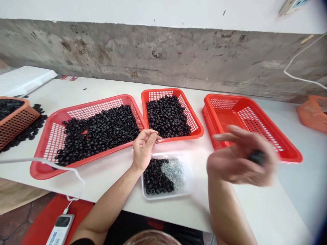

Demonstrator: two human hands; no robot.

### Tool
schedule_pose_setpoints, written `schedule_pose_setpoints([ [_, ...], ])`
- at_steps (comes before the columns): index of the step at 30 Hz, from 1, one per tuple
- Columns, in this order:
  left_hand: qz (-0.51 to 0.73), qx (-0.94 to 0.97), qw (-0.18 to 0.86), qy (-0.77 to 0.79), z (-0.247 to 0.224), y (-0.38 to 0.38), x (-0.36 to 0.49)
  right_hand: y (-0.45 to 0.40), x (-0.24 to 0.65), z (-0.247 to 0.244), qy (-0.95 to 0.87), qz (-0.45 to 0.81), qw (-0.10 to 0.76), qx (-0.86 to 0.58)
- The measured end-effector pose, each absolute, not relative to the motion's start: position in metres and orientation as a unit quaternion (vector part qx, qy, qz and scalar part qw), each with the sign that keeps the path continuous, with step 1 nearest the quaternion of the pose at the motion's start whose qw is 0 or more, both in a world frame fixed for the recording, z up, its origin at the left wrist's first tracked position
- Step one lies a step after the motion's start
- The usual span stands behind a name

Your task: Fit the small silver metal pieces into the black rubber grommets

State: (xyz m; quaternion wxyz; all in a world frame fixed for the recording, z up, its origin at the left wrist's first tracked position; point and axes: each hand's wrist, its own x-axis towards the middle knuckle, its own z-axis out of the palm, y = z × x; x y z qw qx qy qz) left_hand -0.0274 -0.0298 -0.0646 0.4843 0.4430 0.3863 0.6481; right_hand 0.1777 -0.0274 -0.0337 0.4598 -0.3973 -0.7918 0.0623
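My left hand (143, 149) is closed in a pinch, thumb against fingers, just above the front rim of the middle red basket (176, 138). What sits between its fingertips, if anything, is too small to make out. My right hand (240, 158), smeared by motion, is raised in front of the right-hand red basket and has a dark black part (257, 157) in its curled fingers. Below and between the hands lies a clear plastic tray (167, 196). Black ring-shaped parts (156, 178) fill its left side, and small shiny metal pieces (175, 172) its right.
A long red basket (41, 166) of black parts stands at left. Stacked red baskets (288, 154) stand at right. An orange basket (20, 124) and loose black parts (33, 127) are far left. A white cable (58, 165) runs to a power bank (61, 229).
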Motion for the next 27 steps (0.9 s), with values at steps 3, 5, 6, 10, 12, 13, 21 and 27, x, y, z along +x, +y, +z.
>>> schedule_pose_setpoints([
  [3, 0.653, 0.451, 0.458, 0.401, -0.066, -0.030, -0.026, -0.023, 0.177, -0.022, -0.751, 0.089, 0.492, -0.430],
  [5, 0.640, 0.465, 0.458, 0.407, -0.067, -0.031, -0.024, -0.020, 0.173, -0.015, -0.718, 0.100, 0.518, -0.454],
  [6, 0.634, 0.470, 0.458, 0.410, -0.067, -0.031, -0.024, -0.020, 0.170, -0.012, -0.696, 0.101, 0.537, -0.466],
  [10, 0.627, 0.484, 0.445, 0.417, -0.067, -0.031, -0.021, -0.025, 0.165, -0.004, -0.598, 0.112, 0.628, -0.485],
  [12, 0.628, 0.487, 0.439, 0.419, -0.068, -0.030, -0.022, -0.028, 0.166, -0.002, -0.576, 0.128, 0.645, -0.486],
  [13, 0.625, 0.491, 0.437, 0.421, -0.068, -0.030, -0.023, -0.029, 0.168, -0.002, -0.573, 0.132, 0.643, -0.491],
  [21, 0.497, 0.601, 0.432, 0.452, -0.069, -0.028, -0.033, -0.033, 0.188, -0.001, -0.745, 0.202, 0.388, -0.504],
  [27, 0.430, 0.695, 0.306, 0.488, -0.065, -0.037, -0.036, -0.043, 0.147, -0.013, -0.881, 0.178, 0.003, -0.437],
])
